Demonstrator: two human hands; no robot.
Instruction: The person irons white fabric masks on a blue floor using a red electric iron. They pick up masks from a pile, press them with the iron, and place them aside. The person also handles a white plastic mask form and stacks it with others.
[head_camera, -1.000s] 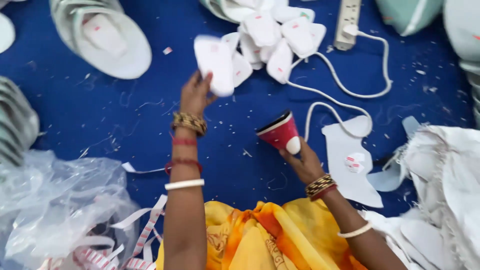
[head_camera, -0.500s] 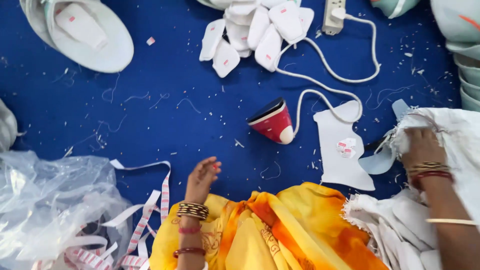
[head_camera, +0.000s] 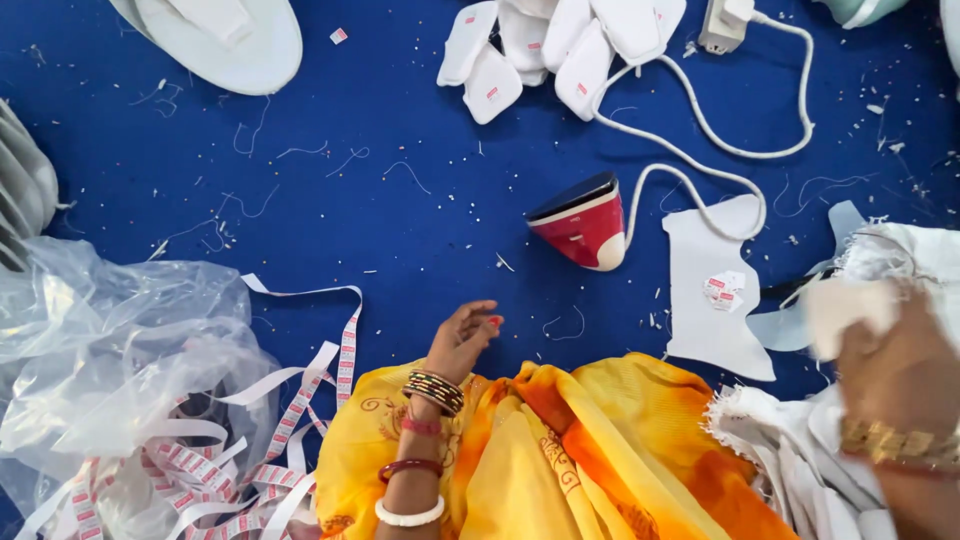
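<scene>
The left hand (head_camera: 462, 340) rests loose and empty on the blue tabletop (head_camera: 400, 220), below and left of the red iron (head_camera: 585, 225). Right of the iron, the blurred right hand (head_camera: 890, 365) grips a white fabric piece (head_camera: 845, 300) from the heap (head_camera: 800, 440).
</scene>
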